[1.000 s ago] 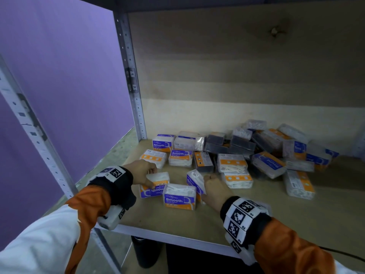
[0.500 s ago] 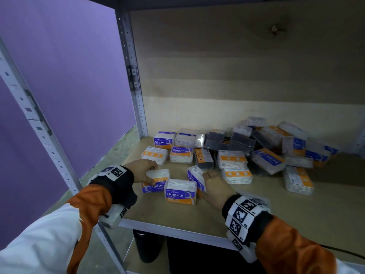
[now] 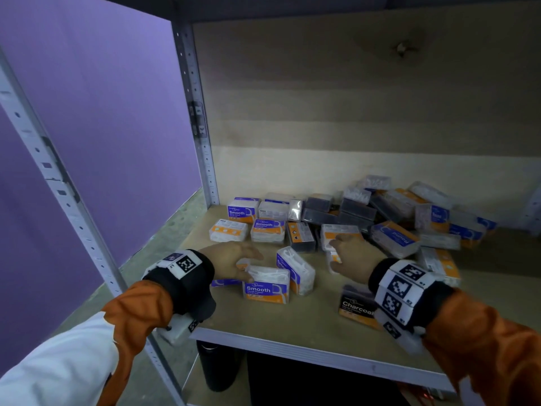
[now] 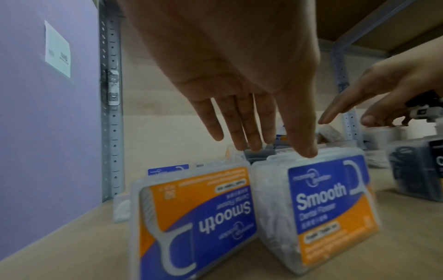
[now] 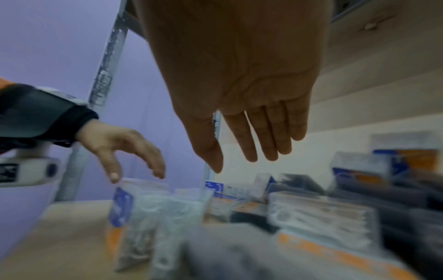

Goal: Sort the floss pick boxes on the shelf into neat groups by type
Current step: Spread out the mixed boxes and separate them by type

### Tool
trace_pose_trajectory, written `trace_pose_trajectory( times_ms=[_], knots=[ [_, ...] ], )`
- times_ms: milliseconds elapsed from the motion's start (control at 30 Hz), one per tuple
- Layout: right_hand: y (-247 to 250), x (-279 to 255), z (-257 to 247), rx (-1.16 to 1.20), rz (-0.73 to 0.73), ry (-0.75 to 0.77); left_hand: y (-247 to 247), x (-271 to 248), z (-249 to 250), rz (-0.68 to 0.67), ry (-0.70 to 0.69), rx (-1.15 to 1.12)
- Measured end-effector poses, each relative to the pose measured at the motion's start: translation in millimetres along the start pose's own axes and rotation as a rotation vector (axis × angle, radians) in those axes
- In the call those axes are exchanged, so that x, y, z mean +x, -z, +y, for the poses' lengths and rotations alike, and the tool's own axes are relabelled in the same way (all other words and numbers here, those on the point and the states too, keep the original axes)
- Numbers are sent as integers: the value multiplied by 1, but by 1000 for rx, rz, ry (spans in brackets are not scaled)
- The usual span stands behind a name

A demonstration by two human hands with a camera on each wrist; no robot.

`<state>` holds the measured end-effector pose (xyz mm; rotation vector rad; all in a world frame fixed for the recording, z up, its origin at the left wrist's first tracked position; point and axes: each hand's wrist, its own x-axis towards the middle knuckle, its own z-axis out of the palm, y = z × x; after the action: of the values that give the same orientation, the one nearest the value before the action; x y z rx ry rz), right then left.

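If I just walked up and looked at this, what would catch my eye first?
Probably the jumbled heap of floss boxes at the back right of the shelf, clear and dark ones mixed together. Nearer the front, the left hand hangs open over an upright Smooth box, its thumb touching the top, while the right hand reaches open toward the heap. A dark Charcoal box sits near the front edge.

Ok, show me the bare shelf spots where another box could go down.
Bare board lies along the shelf front edge between the upright Smooth box and the Charcoal box, and in the right front corner past the right hand. The back pile is crowded.
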<state>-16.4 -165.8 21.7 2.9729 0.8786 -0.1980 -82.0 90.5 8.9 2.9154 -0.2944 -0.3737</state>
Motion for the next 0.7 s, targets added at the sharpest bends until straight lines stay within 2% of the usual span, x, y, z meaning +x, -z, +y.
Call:
trace_pose_trajectory(
  times_ms=[267, 700],
  knots=[
    [6, 10, 46, -21, -166, -66, -7, 6, 20, -72, 23, 27],
    [-12, 28, 53, 29, -303, -48, -10, 14, 27, -38, 143, -48]
  ],
)
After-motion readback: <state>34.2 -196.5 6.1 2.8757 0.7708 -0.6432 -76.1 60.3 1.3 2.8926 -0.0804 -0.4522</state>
